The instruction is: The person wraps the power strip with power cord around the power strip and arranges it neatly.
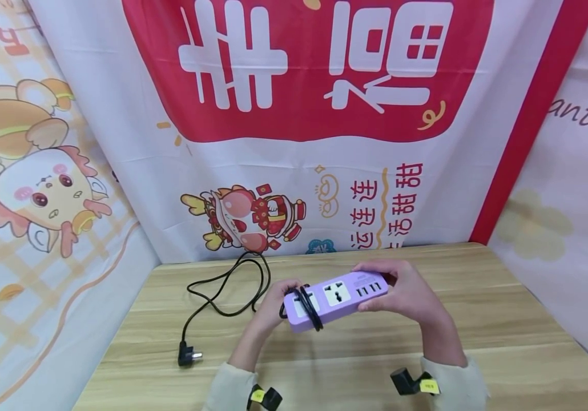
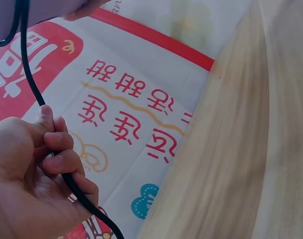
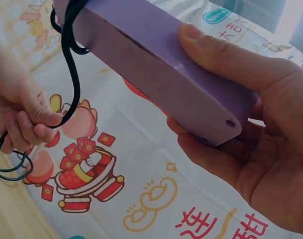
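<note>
A purple power strip (image 1: 345,311) with white sockets and several USB ports is held up over the table, tilted. My right hand (image 1: 409,291) grips its right end, thumb along one side and fingers on the other, as the right wrist view shows. A few turns of black power cord (image 1: 308,305) wrap the strip's left end. Just beside that end, my left hand (image 1: 275,302) pinches the cord between thumb and curled fingers; in the left wrist view the cord (image 2: 34,84) runs up from this hand (image 2: 37,174) to the strip.
The cord's loose length (image 1: 222,279) loops across the left part of the wooden table (image 1: 355,365), ending in a black plug (image 1: 187,355) near the left edge. Printed cloth (image 1: 284,165) hangs behind the table and along both sides.
</note>
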### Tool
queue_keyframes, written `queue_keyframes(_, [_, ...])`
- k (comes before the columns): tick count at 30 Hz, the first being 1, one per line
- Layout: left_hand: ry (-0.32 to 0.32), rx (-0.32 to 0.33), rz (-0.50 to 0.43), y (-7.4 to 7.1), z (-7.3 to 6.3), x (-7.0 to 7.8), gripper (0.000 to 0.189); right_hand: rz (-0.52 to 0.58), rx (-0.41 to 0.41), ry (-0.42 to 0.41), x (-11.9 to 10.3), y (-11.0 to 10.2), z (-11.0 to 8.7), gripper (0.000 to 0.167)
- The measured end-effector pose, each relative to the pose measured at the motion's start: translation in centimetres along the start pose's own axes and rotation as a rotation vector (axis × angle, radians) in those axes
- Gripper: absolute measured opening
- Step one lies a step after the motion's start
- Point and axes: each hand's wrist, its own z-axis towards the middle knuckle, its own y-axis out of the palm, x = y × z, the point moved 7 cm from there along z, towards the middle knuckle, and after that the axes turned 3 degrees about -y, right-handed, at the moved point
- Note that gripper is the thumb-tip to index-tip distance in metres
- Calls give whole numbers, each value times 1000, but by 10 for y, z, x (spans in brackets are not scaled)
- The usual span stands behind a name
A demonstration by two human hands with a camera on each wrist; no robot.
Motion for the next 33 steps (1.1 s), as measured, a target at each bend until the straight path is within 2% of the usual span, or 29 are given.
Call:
queue_keyframes(4, [-59, 16, 23, -5, 2, -3, 21, -37, -40, -5, -1, 4, 0, 52])
queue_keyframes(10, [-43, 28, 105, -14, 3, -1, 23, -125, -94, 26, -1, 10, 1, 54])
queue_keyframes(18, [-46, 72, 117, -23, -1, 5, 20, -277, -148, 95, 6, 18, 4, 59])
queue_keyframes(33, [-6, 121, 189, -28, -7, 20, 17, -444, -115, 158, 21, 23, 9, 61])
